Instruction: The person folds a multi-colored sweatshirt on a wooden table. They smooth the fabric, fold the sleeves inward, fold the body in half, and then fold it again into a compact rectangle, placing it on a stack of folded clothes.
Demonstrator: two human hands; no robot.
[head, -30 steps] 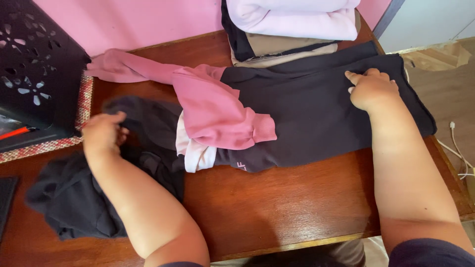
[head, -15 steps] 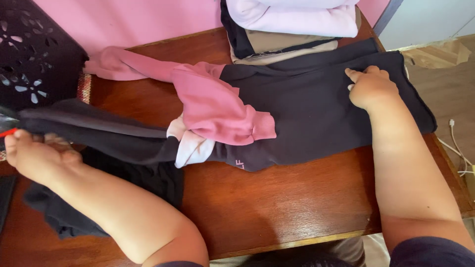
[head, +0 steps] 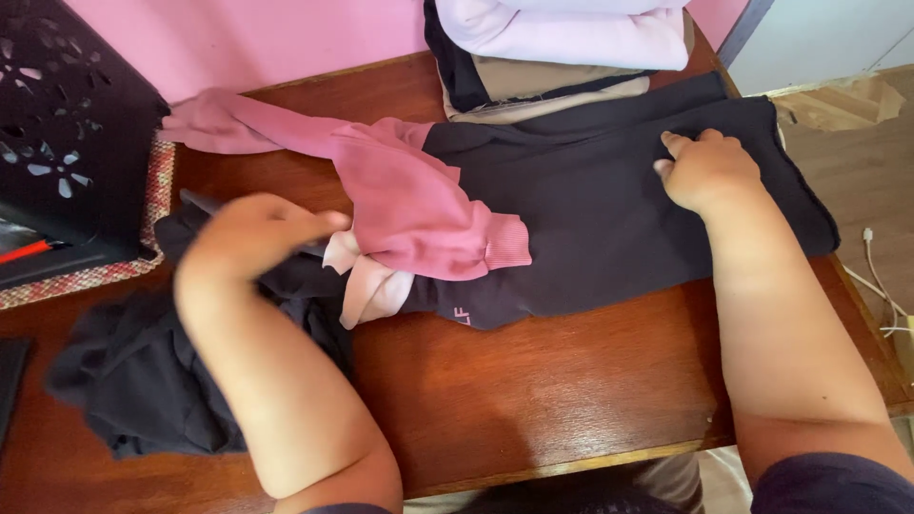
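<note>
1. The right hand (head: pixel 709 171) lies flat, fingers spread and its grip released, pressing down on the wide dark charcoal knit garment (head: pixel 609 214) spread across the reddish-brown wooden desk (head: pixel 533 381).
2. The left hand (head: pixel 249 233) is blurred with movement; its grip seems clenched on a strip of the crumpled dark cloth (head: pixel 143 381) at the desk's left side, though the fingers are too smeared to be sure.
3. Risk: that strip runs under the pink fleece sweater (head: pixel 409 205), which lies draped over the charcoal garment's left end. A hard tug could drag the sweater along or bunch up the flat garment.
4. Risk: the crumpled cloth lies close to the desk's near left edge, so a loose part could slide off.
5. Risk: the folded stack of pale lilac, beige and black clothes (head: pixel 562 48) touches the charcoal garment's far edge, so any shift there could knock it askew.
6. The charcoal garment looks soft, matte and mostly smooth, with a small pale mark at its lower left corner.
7. A black perforated box (head: pixel 67 133) stands on a woven red mat (head: pixel 95 271), just beside the left hand.
</note>
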